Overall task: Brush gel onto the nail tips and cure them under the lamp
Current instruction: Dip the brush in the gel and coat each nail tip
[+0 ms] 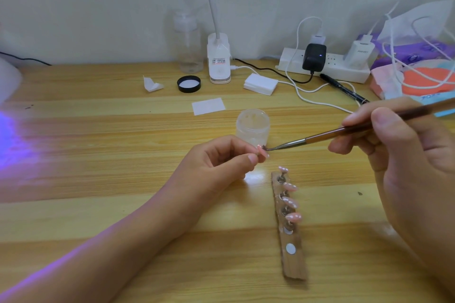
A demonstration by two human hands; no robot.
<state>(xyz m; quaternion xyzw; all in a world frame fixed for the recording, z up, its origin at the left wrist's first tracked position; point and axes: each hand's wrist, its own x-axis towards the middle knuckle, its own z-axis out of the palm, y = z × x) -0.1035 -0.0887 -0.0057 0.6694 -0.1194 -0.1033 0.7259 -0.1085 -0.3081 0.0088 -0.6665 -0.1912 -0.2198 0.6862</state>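
**One pink tip under the brush, at a pale wooden desk**

The wooden desk (98, 155) runs back to a plain light wall (98, 7), and violet light (9, 135) washes over its left edge and along my left forearm. My right hand (398, 150) sits at the right, thumb and fingers curled round the brown handle of a gel brush (332, 134) that slants down to the left. My left hand (216, 167) is in the middle, with thumb and forefinger pinching a small stand that carries a pink nail tip (263, 151). The other fingers are loosely curled.

A white power strip (330, 69) lies against the wall. Nearer me, a brown holder strip (294, 261) lies on the desk with four more pink nail tips (293, 217) standing along it. The open gel jar (252, 125) stands just behind my left fingertips, and its black lid (189, 84) lies well apart, farther back. The brush's bristles touch the top of the held tip.
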